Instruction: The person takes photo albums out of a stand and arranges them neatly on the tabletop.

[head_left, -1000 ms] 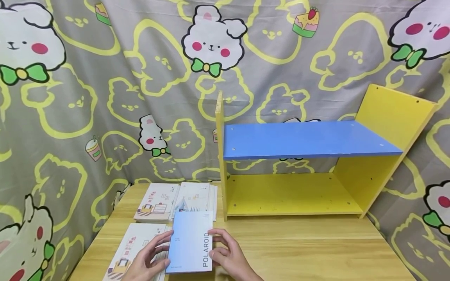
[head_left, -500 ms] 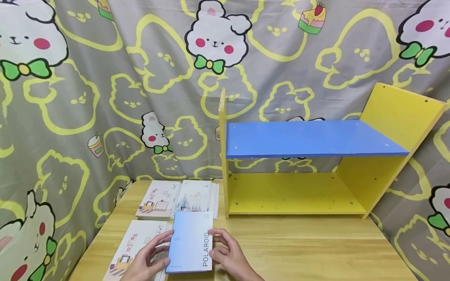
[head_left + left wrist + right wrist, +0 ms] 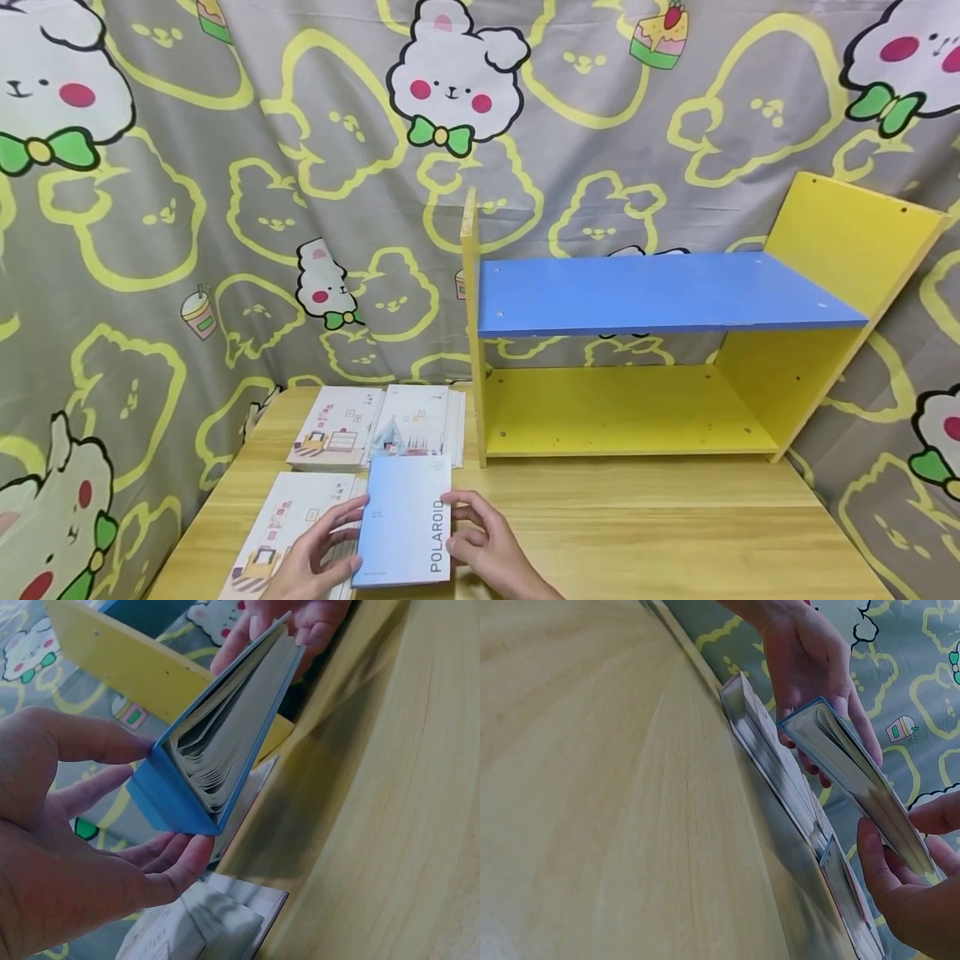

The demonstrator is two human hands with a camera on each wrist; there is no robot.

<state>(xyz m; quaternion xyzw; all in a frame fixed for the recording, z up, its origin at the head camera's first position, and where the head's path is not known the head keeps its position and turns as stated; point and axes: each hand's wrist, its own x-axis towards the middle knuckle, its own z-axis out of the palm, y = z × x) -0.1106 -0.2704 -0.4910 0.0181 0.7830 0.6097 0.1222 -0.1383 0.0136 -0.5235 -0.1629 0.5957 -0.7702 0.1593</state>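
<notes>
A blue-and-white photo album (image 3: 405, 521) with POLAROID printed along one side is held up between both hands. My left hand (image 3: 318, 554) grips its blue spine, thumb and fingers on opposite covers, as the left wrist view shows. On the other long side, my right hand (image 3: 491, 546) pinches the page edge. In the left wrist view the pages (image 3: 217, 765) fan slightly apart near the spine. The right wrist view shows the album (image 3: 855, 769) raised above the tabletop, its covers nearly together.
White picture-covered albums (image 3: 337, 425) lie in two rows on the left of the wooden table (image 3: 630, 525), one (image 3: 262, 537) partly behind my left hand. A yellow shelf unit (image 3: 615, 408) with a blue board (image 3: 667, 292) stands at the back right, before a patterned curtain (image 3: 225, 208).
</notes>
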